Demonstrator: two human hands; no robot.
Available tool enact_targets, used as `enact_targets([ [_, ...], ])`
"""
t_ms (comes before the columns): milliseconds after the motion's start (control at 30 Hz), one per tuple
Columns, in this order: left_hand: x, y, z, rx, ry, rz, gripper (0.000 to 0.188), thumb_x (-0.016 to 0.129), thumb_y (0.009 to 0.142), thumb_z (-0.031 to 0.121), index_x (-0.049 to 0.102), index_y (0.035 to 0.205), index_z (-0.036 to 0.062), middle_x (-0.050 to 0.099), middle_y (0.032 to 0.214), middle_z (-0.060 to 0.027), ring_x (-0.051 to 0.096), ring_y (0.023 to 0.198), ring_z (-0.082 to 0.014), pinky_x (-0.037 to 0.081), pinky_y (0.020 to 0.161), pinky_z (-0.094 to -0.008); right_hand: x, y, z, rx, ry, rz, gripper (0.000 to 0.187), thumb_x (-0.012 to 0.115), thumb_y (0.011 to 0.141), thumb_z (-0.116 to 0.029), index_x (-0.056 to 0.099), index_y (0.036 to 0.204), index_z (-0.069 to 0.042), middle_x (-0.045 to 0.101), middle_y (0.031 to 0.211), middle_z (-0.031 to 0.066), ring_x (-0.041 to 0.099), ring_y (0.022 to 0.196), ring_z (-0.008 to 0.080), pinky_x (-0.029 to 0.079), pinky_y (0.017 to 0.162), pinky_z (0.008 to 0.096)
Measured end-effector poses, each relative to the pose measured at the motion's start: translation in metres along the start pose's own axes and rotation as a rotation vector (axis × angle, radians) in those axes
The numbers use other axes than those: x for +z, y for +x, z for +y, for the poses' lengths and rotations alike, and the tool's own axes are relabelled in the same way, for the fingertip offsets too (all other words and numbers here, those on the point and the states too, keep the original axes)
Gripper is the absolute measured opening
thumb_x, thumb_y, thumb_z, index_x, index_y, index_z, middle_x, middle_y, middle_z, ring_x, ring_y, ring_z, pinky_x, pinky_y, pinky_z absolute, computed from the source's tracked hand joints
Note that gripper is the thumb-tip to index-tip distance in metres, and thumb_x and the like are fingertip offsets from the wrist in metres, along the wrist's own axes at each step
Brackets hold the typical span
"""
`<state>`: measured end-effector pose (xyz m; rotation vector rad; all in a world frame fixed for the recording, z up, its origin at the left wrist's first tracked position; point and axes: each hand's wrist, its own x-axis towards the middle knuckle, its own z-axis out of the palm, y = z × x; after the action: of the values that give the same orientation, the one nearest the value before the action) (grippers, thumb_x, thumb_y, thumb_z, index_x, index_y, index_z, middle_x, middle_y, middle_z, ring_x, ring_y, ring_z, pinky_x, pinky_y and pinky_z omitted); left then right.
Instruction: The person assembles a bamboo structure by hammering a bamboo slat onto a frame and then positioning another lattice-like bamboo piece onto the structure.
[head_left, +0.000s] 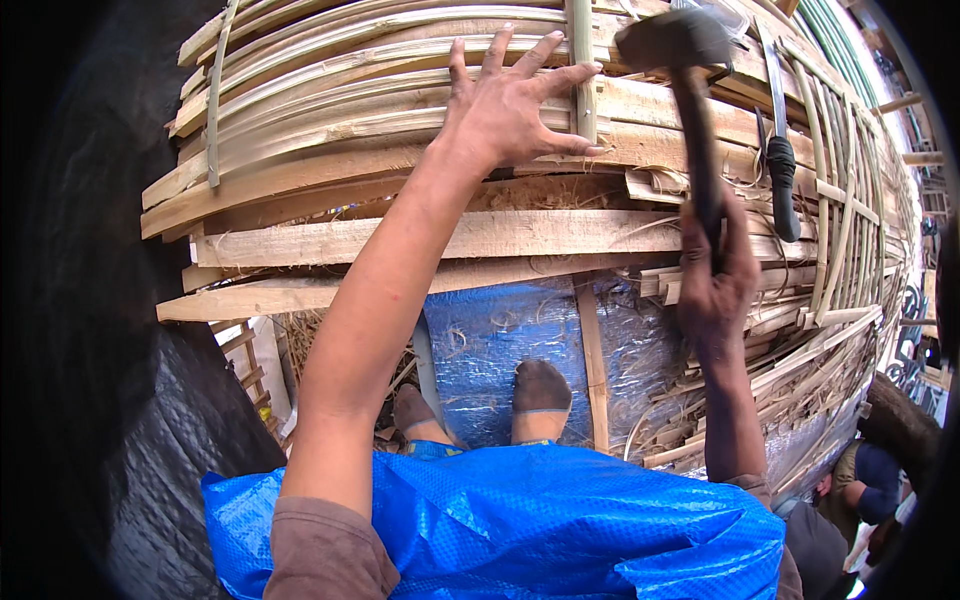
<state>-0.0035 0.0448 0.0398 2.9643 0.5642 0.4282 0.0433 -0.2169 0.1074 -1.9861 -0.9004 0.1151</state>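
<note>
Planks (450, 238) run side to side across the upper half of the frame. At top centre, the left hand (505, 115) lies over them, two digits reaching an upright slat (582, 45) laid across. Right of centre, the right hand (718, 285) holds a hammer (690, 110), its head near the top edge. Right of that lies a bladed tool (783, 180), then a lattice of strips (838, 205). Below the planks, at centre, two feet (540, 390) are above a lap cover (560, 525). Another person (872, 485) is at lower right.
</note>
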Motion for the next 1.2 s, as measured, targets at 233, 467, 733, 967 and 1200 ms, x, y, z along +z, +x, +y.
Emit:
enact_targets([
  [233,0.004,-0.006,-0.005,-0.002,-0.047,0.072,0.1,0.06,0.052,0.094,0.047,0.141,0.0514,0.028,0.162,0.0037,0.016,0.151,-0.0324,-0.002,0.119,-0.0655,-0.016,0.005,-0.012,0.025,-0.074,-0.031,0.036,0.061,0.099,-0.016,0.056,0.133,-0.004,0.068,0.083,0.0111,0.058,0.069,0.0123,0.046,0.063,0.0309],
  [467,0.004,-0.001,0.0,0.01,-0.033,0.074,0.101,0.059,0.051,0.096,0.042,0.142,0.0559,0.028,0.163,0.0046,0.014,0.152,-0.03,-0.002,0.12,-0.0638,0.0,-0.003,0.007,-0.022,-0.223,-0.157,0.039,0.061,0.097,-0.01,0.054,0.135,-0.005,0.068,0.09,0.0233,0.069,0.079,0.0293,0.051,0.071,0.0377],
  [733,0.01,-0.007,-0.006,0.025,-0.029,0.151,0.099,0.063,0.054,0.092,0.051,0.14,0.0451,0.034,0.159,0.0041,0.014,0.152,-0.0285,0.0,0.119,-0.0667,-0.005,-0.002,-0.015,-0.079,0.023,-0.03,0.04,0.062,0.098,-0.012,0.054,0.136,-0.003,0.07,0.099,0.0103,0.063,0.085,0.012,0.05,0.076,0.0269],
  [967,0.02,-0.011,-0.008,0.052,0.027,0.163,0.087,0.063,0.062,0.087,0.045,0.14,0.0542,0.034,0.16,0.0037,0.019,0.151,-0.0302,0.001,0.117,-0.0677,0.004,-0.01,-0.007,-0.058,-0.17,-0.226,0.042,0.065,0.094,-0.01,0.056,0.134,-0.004,0.07,0.095,0.021,0.07,0.082,0.0265,0.053,0.075,0.0351],
  [1200,0.005,-0.002,-0.005,0.021,0.048,0.082,0.093,0.066,0.057,0.087,0.053,0.139,0.0446,0.037,0.158,0.0048,0.019,0.151,-0.0291,0.003,0.117,-0.0688,0.006,-0.01,0.019,-0.139,-0.137,-0.065,0.044,0.067,0.093,-0.009,0.056,0.135,-0.005,0.071,0.1,0.0202,0.071,0.091,0.0229,0.053,0.078,0.0334],
])
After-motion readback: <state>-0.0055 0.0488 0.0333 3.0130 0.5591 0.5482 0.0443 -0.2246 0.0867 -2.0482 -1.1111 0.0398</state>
